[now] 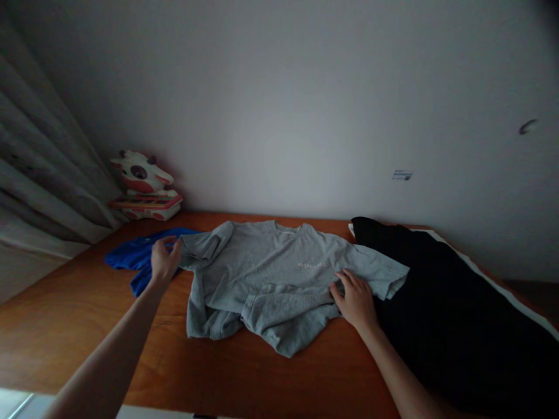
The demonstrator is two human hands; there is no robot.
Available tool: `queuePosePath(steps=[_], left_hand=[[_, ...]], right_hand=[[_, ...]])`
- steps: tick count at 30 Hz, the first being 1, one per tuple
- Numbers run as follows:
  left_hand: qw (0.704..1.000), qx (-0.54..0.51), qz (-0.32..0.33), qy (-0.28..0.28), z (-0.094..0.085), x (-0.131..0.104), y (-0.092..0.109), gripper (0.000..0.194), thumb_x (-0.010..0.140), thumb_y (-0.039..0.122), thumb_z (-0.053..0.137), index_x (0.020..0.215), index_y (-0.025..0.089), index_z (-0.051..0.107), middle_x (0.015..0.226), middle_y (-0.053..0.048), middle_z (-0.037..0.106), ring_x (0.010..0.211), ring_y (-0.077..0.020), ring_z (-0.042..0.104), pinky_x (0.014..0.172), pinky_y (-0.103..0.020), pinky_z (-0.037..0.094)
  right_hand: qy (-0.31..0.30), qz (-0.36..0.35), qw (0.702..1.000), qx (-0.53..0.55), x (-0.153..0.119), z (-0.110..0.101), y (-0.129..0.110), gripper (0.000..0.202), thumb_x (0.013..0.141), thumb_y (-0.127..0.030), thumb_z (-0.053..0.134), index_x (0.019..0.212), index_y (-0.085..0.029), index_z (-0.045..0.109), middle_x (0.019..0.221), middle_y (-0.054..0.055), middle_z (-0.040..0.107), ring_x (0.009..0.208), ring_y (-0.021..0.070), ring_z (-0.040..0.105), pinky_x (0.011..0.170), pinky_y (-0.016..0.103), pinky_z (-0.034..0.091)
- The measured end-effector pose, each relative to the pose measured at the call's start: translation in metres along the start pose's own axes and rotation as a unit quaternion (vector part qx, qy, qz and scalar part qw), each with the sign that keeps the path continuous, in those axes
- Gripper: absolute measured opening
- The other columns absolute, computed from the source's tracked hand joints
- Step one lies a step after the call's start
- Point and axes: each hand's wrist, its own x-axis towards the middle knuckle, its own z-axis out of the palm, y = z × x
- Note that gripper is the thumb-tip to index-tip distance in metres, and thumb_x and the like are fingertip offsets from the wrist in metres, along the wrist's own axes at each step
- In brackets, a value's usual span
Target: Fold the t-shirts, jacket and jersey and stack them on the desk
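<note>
A grey short-sleeved T-shirt [262,256] lies spread on the wooden surface, collar toward the wall and small pale lettering on its chest. Its lower part is bunched and folded up. My left hand [164,260] is at the cuff of the sleeve on the left, fingers loosely curved and thumb apart from them; no firm grip on the cloth shows. Flat on the shirt's right side rests my right hand [354,297], its fingers spread. A blue garment [140,253] lies crumpled behind and beside my left hand.
A large black cloth [441,314] with a white edge covers the right side, partly under the shirt's sleeve. At the back left stands a cow-shaped toy keyboard [146,201]. A curtain [39,151] hangs on the left, and a wall [279,116] bounds the wooden surface [187,372] behind.
</note>
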Motion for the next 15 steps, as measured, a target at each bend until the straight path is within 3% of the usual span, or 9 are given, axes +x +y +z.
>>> queuePosePath(steps=[4, 7, 9, 12, 15], left_hand=[[0.991, 0.087, 0.038, -0.098, 0.032, -0.016, 0.014, 0.078, 0.075, 0.071, 0.061, 0.128, 0.014, 0.057, 0.128, -0.022, 0.065, 0.124, -0.0401, 0.059, 0.106, -0.05, 0.046], [0.973, 0.151, -0.046, -0.171, 0.044, -0.01, 0.022, 0.092, 0.076, 0.076, 0.056, 0.135, 0.005, 0.052, 0.127, -0.029, 0.065, 0.125, -0.044, 0.061, 0.1, -0.048, 0.049], [0.962, 0.173, -0.064, -0.202, 0.045, -0.004, 0.024, 0.084, 0.078, 0.074, 0.054, 0.128, 0.007, 0.059, 0.12, -0.029, 0.07, 0.118, -0.0447, 0.065, 0.094, -0.048, 0.051], [0.957, 0.175, -0.007, -0.231, 0.042, -0.003, 0.024, 0.055, 0.079, 0.065, 0.058, 0.103, 0.017, 0.071, 0.106, -0.02, 0.076, 0.108, -0.0422, 0.07, 0.09, -0.046, 0.052], [0.965, 0.159, 0.019, -0.208, 0.041, -0.005, 0.028, 0.038, 0.084, 0.05, 0.056, 0.095, 0.019, 0.072, 0.103, -0.018, 0.076, 0.114, -0.0404, 0.067, 0.095, -0.046, 0.05]], right_hand=[[-0.001, 0.001, 1.0, 0.002, 0.0, -0.001, 0.0, 0.04, 0.097, -0.041, 0.045, 0.119, -0.018, 0.069, 0.134, 0.017, 0.066, 0.123, 0.0328, 0.061, 0.103, 0.05, 0.044], [-0.003, 0.003, 1.0, 0.009, 0.0, -0.001, 0.001, 0.04, 0.097, -0.042, 0.046, 0.119, -0.016, 0.069, 0.134, 0.018, 0.067, 0.122, 0.0342, 0.062, 0.102, 0.05, 0.045], [-0.002, 0.005, 1.0, 0.014, 0.0, 0.0, 0.001, 0.04, 0.097, -0.042, 0.047, 0.118, -0.017, 0.069, 0.134, 0.018, 0.067, 0.121, 0.0343, 0.062, 0.101, 0.051, 0.045], [0.0, 0.007, 1.0, 0.019, 0.0, 0.001, 0.002, 0.039, 0.096, -0.042, 0.048, 0.118, -0.017, 0.07, 0.133, 0.018, 0.067, 0.121, 0.0345, 0.062, 0.102, 0.052, 0.044], [0.004, 0.006, 1.0, 0.024, 0.0, 0.001, 0.002, 0.04, 0.096, -0.043, 0.049, 0.117, -0.017, 0.07, 0.133, 0.018, 0.067, 0.12, 0.0344, 0.062, 0.102, 0.051, 0.044]])
